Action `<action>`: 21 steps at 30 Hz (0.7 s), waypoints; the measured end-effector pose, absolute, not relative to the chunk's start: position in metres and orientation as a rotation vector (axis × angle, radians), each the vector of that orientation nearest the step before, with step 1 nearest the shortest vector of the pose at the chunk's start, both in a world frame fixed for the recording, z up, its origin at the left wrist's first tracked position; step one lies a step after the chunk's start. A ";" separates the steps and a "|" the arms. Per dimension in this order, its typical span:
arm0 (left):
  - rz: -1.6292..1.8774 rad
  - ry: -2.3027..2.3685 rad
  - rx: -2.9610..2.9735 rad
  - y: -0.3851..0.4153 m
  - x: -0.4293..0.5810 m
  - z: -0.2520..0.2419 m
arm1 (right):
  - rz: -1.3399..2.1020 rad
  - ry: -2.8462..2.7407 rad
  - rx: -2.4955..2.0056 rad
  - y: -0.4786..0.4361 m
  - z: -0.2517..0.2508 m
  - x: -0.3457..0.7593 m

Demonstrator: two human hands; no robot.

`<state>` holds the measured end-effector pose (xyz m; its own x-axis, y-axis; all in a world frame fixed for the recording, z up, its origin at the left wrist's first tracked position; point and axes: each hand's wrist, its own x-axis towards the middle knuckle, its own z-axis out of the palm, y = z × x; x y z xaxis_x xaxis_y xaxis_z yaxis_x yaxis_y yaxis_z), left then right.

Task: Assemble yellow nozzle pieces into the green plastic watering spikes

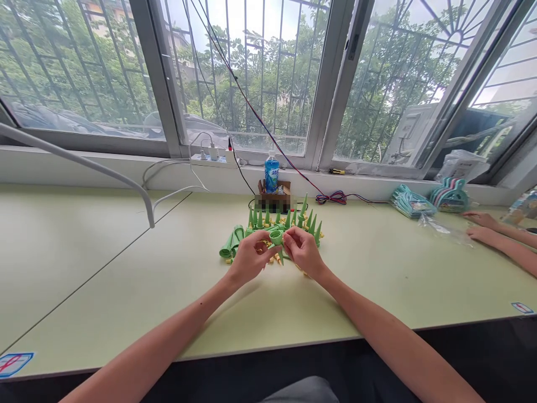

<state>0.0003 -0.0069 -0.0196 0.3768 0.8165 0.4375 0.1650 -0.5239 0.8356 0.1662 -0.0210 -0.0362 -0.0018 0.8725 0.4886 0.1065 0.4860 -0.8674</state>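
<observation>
My left hand (250,258) and my right hand (302,251) meet over the middle of the pale green table (126,280). Between them they pinch a small green cone-shaped plastic piece (276,239) with a round open top. Both hands have their fingers curled around it. Just behind the hands stands a cluster of upright green cones (289,219) with small yellow parts among them. A few green cones (231,244) lie on their sides to the left of my left hand.
A blue bottle (272,172) and a small box (274,197) stand by the window sill. Cables (335,197) run along the sill. Teal packets (413,202) lie at the right, where another person's hands (482,226) rest on the table.
</observation>
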 end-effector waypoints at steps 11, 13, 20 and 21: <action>1.284 0.860 2.099 -0.003 0.002 -0.024 | 0.760 -1.462 -0.908 -0.021 -0.036 0.167; 1.289 0.862 2.109 -0.003 0.001 -0.024 | 0.757 -1.463 -0.911 -0.021 -0.036 0.167; 1.308 0.827 2.203 -0.003 0.000 -0.023 | 0.767 -1.476 -0.897 -0.022 -0.035 0.166; 1.314 0.812 2.221 -0.003 0.000 -0.023 | 0.768 -1.478 -0.896 -0.022 -0.035 0.166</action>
